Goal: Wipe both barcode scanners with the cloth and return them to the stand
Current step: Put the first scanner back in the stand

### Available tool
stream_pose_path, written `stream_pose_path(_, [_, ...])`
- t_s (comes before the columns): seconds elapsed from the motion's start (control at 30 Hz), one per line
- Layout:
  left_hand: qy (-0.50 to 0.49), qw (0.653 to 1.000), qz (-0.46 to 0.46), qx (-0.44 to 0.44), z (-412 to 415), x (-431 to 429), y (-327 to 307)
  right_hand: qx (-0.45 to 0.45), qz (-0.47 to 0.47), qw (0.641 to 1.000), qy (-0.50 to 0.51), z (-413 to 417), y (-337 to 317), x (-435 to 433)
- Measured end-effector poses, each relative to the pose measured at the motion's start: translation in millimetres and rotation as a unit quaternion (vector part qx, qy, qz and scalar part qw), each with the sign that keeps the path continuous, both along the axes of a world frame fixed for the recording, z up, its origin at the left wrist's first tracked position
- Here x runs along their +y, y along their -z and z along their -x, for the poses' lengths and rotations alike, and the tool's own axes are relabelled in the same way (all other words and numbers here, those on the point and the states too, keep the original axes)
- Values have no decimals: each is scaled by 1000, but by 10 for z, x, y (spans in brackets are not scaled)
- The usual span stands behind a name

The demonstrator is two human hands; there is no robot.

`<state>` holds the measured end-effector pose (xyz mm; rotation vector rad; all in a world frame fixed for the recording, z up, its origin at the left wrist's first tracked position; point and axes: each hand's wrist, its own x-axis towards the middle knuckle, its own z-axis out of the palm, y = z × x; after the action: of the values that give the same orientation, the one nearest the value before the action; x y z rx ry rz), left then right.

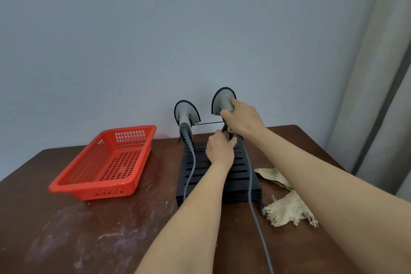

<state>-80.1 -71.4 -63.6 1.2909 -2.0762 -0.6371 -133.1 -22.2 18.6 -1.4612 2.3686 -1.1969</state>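
Two grey barcode scanners stand at the back of a black slotted stand (241, 176). The left scanner (185, 113) sits upright in its holder, untouched, its grey cable running down over the stand. My right hand (243, 119) grips the right scanner (222, 100) around its neck, thumb and fingers wrapped on it. My left hand (219, 148) is just below, fingers curled at the stand's holder under that scanner; what it touches is hidden. A frayed beige cloth (289, 207) lies on the table right of the stand, partly behind my right forearm.
A red perforated plastic basket (106, 162) sits left of the stand on the dark brown table (77, 229). The right scanner's grey cable (255, 218) trails toward the front edge. A plain wall is close behind; a curtain (378, 95) hangs at the right.
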Motion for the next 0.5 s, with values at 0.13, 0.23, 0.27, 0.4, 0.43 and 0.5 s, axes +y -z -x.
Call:
stream_pose_path(0.13, [-2,1000,-5,7,-4,-11,17,-3,-20,1000,-4,-6,-39,-51])
stream_pose_path(0.23, [-2,1000,-10,8,1,-21,20,-6,-19,1000,-2,-5,-29,-67])
stream_pose_path(0.27, [-3,1000,-11,7,4,-24,20,-6,-20,1000,0,-5,-28,-69])
stream_pose_path(0.4, [-2,1000,-13,6,9,-28,5,-1,-32,999,1,-6,-27,-78])
stream_pose_path(0.43, [-1,1000,-13,5,11,-29,5,0,-34,999,3,-4,-22,-80])
stream_pose_path(0.5, [0,1000,-10,1,8,-20,-1,1,-38,999,10,-1,-1,-77])
